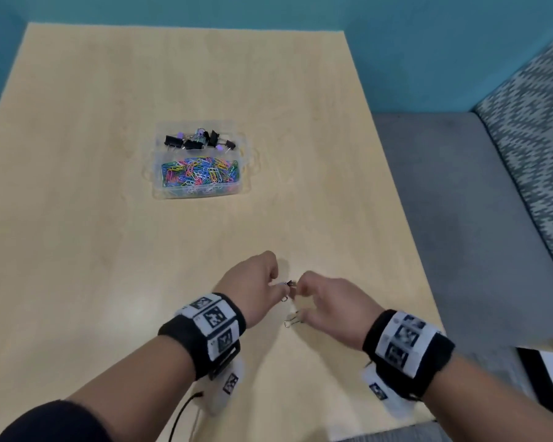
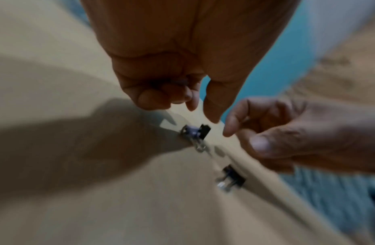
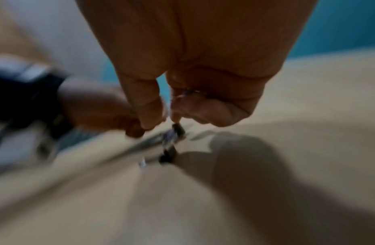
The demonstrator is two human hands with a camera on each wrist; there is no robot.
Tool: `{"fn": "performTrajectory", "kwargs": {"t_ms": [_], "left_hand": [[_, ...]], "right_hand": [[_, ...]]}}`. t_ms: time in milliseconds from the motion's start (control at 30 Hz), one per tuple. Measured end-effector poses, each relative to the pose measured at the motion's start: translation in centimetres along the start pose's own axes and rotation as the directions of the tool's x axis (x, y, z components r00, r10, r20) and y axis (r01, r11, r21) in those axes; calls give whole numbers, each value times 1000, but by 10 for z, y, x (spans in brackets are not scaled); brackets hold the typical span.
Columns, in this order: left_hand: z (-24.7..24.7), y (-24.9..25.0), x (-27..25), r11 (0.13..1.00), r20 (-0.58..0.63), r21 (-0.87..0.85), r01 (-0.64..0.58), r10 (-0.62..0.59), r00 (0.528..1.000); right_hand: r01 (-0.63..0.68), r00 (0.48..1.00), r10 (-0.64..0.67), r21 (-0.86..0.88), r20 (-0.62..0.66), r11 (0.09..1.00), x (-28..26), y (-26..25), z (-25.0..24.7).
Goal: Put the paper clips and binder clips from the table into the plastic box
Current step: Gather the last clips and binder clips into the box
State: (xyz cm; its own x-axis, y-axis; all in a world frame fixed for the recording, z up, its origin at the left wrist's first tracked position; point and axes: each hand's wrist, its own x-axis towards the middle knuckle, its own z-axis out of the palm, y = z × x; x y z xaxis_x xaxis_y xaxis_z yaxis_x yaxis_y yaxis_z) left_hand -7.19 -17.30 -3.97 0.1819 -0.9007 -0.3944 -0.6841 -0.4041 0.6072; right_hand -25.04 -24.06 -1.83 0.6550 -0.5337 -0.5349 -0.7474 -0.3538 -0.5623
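From the head camera I count 1 clear plastic box [image 1: 201,189] mid-table, with a heap of coloured paper clips [image 1: 198,174] in its near compartment and black binder clips [image 1: 193,141] in the far one. My left hand [image 1: 253,282] and right hand [image 1: 329,301] meet near the table's [image 1: 77,154] front edge, with broad bare wood between them and the box. A loose binder clip [image 1: 292,321] lies under my right hand.

At the left wrist I count 2 clips on the wood: a purple-and-black clip [image 2: 195,132] below my curled, empty-looking fingertips [image 2: 211,114], and another black clip [image 2: 233,178] nearer.

The right wrist view is blurred; I cannot tell whether that hand grasps anything.
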Motion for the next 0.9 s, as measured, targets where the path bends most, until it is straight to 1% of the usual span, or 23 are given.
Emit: {"fn": "performTrajectory", "kwargs": {"t_ms": [33, 67, 100, 167, 300, 400, 500, 567, 600, 667, 700, 733, 767, 800, 833, 867, 900], "left_hand": [[2, 3, 1, 991, 15, 124, -56, 55, 998], [3, 5, 3, 971, 39, 219, -99, 93, 995], [5, 6, 4, 949, 65, 285, -133, 119, 991], [7, 7, 6, 920, 109, 345, -184, 155, 982], [7, 8, 10, 880, 171, 407, -244, 189, 967], [5, 8, 15, 887, 190, 407, -220, 154, 970], [1, 9, 21, 882, 209, 427, -199, 118, 971], [-3, 5, 24, 886, 193, 426, -182, 108, 975], [-6, 1, 25, 901, 167, 406, -152, 91, 982], [-17, -11, 26, 956, 89, 288, -50, 25, 996], [-23, -20, 27, 980, 58, 200, 22, -34, 998], [-30, -27, 27, 992, 36, 81, 94, -97, 995], [-38, -34, 29, 982, 22, -92, 166, -164, 986], [-47, -39, 30, 930, 10, -290, 226, -233, 973], [-56, -42, 32, 838, 8, -481, 257, -289, 957], [-66, -45, 36, 746, 11, -606, 277, -340, 940], [-79, -49, 42, 694, -16, -665, 276, -382, 924]], "right_hand": [[65, 997, -57, -161, 49, 985, -2, -2, 4], [110, 992, -94, -224, 80, 968, -3, -2, 7], [142, 988, -121, -246, 100, 959, -3, -1, 10], [187, 980, -159, -286, 120, 940, 0, 1, 16], [196, 979, -168, -315, 113, 929, 5, 1, 24], [189, 980, -152, -343, 132, 920, 8, -1, 18], [205, 977, -160, -422, 139, 883, 11, -4, 11], [193, 980, -149, -446, 134, 874, 14, -4, 6], [176, 983, -135, -430, 125, 885, 17, -3, 2], [140, 989, -117, -333, 90, 932, 25, 0, -7], [109, 993, -98, -227, 59, 968, 31, 1, -13], [55, 998, -54, -69, 16, 996, 39, 0, -20], [3, 999, 2, 123, -40, 992, 49, -3, -27], [-31, 994, 63, 311, -94, 950, 60, -8, -36], [-54, 984, 127, 466, -127, 883, 74, -16, -44], [-77, 974, 185, 584, -127, 808, 87, -26, -54], [-83, 969, 217, 672, -118, 736, 103, -38, -64]]}}
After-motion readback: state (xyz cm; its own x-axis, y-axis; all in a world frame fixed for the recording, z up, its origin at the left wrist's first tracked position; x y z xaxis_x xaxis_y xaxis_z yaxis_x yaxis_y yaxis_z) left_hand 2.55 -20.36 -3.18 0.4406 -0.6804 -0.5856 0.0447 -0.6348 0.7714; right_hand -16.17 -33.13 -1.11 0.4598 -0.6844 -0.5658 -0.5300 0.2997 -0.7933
